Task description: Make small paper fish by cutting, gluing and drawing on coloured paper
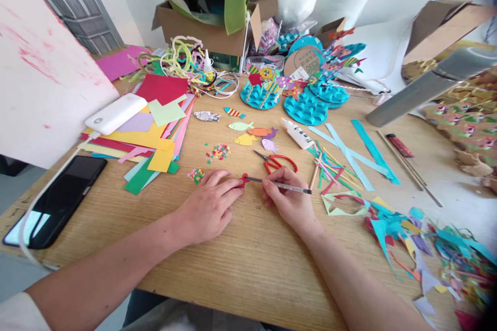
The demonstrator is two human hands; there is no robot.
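My left hand (212,201) rests on the wooden table with its fingers stretched out, the fingertips on a small red paper cutout (243,181). Part of that cutout is covered by the fingers. A thin grey pen (289,186) is gripped in my right hand (289,199), and its point meets the red cutout. Just beyond the right hand lie red-handled pliers or snips (275,161). Several paper fish lie farther up, among them a yellow fish (245,139) and an orange fish (261,132). Small coloured paper bits (218,152) are heaped beyond the left hand.
Stacked coloured paper (166,129) carries a white power bank (116,114); a black phone (58,201) lies nearby. A glue bottle (298,133), paper strips (349,152) and scraps (419,248) are on the right. Blue egg-tray pieces (305,108) and a grey tumbler (423,90) stand farther back.
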